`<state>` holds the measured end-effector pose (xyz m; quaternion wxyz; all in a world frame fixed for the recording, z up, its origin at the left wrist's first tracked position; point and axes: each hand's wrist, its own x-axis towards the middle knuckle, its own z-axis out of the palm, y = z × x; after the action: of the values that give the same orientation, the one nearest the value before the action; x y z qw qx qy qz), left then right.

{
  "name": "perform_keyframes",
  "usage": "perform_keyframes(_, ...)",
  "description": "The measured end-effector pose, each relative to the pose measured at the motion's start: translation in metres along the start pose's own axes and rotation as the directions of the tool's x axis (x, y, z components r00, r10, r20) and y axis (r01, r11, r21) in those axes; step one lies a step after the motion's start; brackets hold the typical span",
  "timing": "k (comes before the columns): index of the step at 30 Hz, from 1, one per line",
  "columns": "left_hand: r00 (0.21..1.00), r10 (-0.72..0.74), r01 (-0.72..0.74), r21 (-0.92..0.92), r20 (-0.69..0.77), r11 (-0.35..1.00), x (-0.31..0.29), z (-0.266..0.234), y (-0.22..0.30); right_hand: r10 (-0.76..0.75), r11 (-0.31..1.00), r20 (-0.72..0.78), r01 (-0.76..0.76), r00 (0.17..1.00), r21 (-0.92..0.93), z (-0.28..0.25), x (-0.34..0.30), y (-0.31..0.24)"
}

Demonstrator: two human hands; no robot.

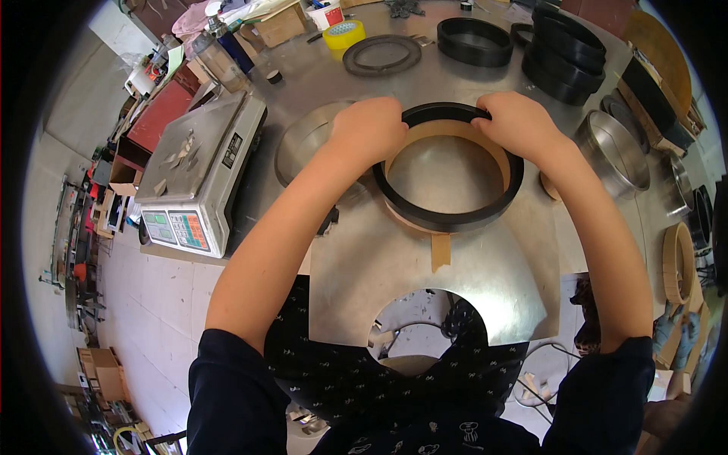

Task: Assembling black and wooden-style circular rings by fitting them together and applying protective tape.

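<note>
A black ring (456, 221) with a tan paper-like lining (494, 163) lies on a grey metal sheet (345, 292) in front of me. A short tan tape strip (440, 256) hangs from the ring's near edge onto the sheet. On the ring's far left rim, my left hand (370, 130) is closed, its thumb near the inner edge. My right hand (519, 126) grips the far right rim in the same way, thumb bent over the edge. The fingertips on the outer side of the ring are hidden. A rounded cutout opens in the sheet's near edge, above my lap.
A weighing scale (216, 199) with scraps on its pan stands left. A steel ring (292, 144) lies partly behind my left forearm. Farther back are a yellow tape roll (344, 34), a flat grey ring (364, 70) and black rings (557, 80). Steel rings (618, 163) stand right.
</note>
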<state>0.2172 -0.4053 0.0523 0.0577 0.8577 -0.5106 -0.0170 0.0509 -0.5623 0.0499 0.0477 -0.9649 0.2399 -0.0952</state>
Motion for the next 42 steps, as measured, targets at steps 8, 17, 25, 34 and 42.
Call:
perform_keyframes(8, 0.998, 0.055, -0.055, -0.019, -0.038, 0.998, -0.004, 0.013, 0.005, -0.05, 0.998, -0.006, 0.05, 0.999, 0.046, 0.009, -0.007, 0.014)
perform_keyframes(17, 0.997, 0.079, -0.081, -0.111, -0.027, 0.991, -0.003, 0.019, 0.016, 0.03, 1.0, -0.002, -0.03, 1.0, 0.001, 0.003, -0.018, 0.011)
perform_keyframes(25, 0.995, 0.082, -0.077, -0.097, 0.051, 0.992, 0.0, 0.022, 0.02, 0.087, 0.98, 0.077, -0.099, 0.993, 0.173, -0.001, -0.017, 0.019)
perform_keyframes(34, 0.997, 0.047, -0.041, -0.097, 0.06, 0.994, 0.0, 0.033, 0.015, 0.097, 0.995, 0.136, -0.1, 0.986, 0.019, 0.007, -0.019, 0.011)
perform_keyframes(42, 0.859, 0.278, -0.321, -0.028, -0.431, 0.947, -0.034, 0.022, 0.029, -0.071, 0.958, -0.175, 0.116, 0.982, 0.263, 0.004, -0.047, 0.015)
